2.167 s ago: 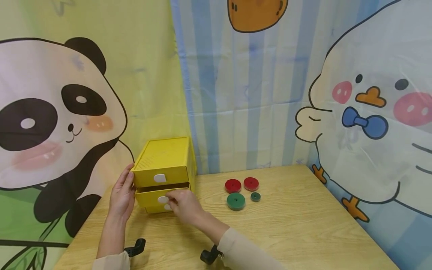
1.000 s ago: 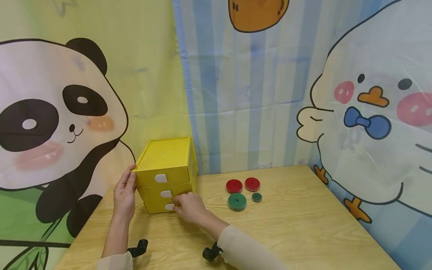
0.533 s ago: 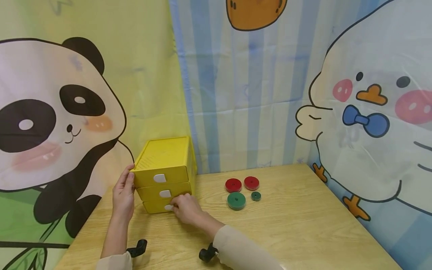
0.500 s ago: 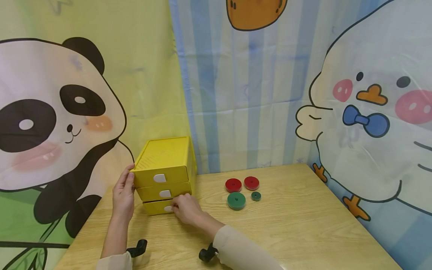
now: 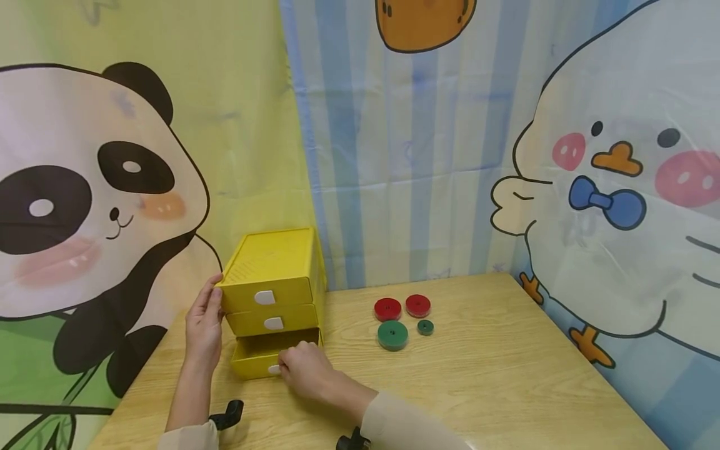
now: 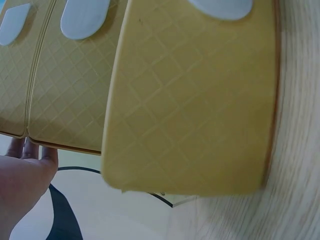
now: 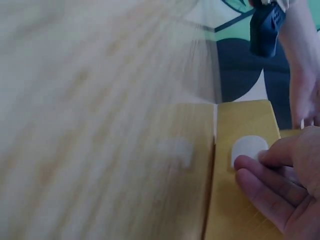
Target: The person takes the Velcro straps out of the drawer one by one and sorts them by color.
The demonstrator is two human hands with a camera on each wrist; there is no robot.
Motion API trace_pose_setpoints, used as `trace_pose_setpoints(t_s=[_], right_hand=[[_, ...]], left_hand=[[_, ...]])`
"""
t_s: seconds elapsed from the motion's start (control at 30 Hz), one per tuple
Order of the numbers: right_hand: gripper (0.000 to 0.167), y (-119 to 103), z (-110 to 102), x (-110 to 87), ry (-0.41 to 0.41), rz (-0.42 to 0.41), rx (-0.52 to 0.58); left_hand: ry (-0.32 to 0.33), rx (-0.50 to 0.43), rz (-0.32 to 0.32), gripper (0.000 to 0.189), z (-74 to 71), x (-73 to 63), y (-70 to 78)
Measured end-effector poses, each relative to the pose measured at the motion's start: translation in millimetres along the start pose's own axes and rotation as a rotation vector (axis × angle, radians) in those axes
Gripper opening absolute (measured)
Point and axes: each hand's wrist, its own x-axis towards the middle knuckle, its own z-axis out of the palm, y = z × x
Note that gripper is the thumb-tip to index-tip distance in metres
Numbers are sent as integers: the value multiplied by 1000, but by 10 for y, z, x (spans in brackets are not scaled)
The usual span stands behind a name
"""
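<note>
A small yellow drawer cabinet (image 5: 275, 256) with three drawers stands on the wooden table, each front bearing a white pull tab. Its bottom drawer (image 5: 253, 367) sticks out toward me, and no item shows in the visible part of its inside. My right hand (image 5: 309, 373) pinches that drawer's white tab (image 7: 248, 150) between thumb and fingers. Against the cabinet's left side, near its upper front corner, rests my left hand (image 5: 205, 325), fingers extended; the left wrist view shows its fingertips (image 6: 49, 154) behind the edge of the drawer fronts. The upper two drawers are closed.
Right of the cabinet lie two red discs (image 5: 388, 309), a larger green disc (image 5: 392, 335) and a small green disc (image 5: 425, 327), each with a centre hole. Printed curtains with a panda (image 5: 50, 156) and a white bird (image 5: 619, 262) hang around the table.
The middle drawer, earlier ajar, was pushed in. My right hand then moved down to the bottom tab and has pulled that drawer out toward me. The left hand has stayed at the cabinet's side.
</note>
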Motion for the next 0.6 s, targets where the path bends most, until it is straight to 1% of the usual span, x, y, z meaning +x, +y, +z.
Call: trace_pose_setpoints(t_s=[0.13,0.3,0.37,0.47,0.6], right_hand=[[15,-79,-47,-64,-30,-15,-33],[25,-216,-95,-167,-33,-77,-96],[25,-273,-123,-204,-42,-94,-99],[25,-355,-179,-251,-86,-88,-100],[23,-429,-243,-285,-147,-92,-138]], left_hand=[[-1,5,-5,54,15,5,3],[11,5,-7,53,13,16,-10],[11,7,0,53,8,20,-2],[6,12,13,53,8,20,7],[2,6,12,53,7,14,-8]])
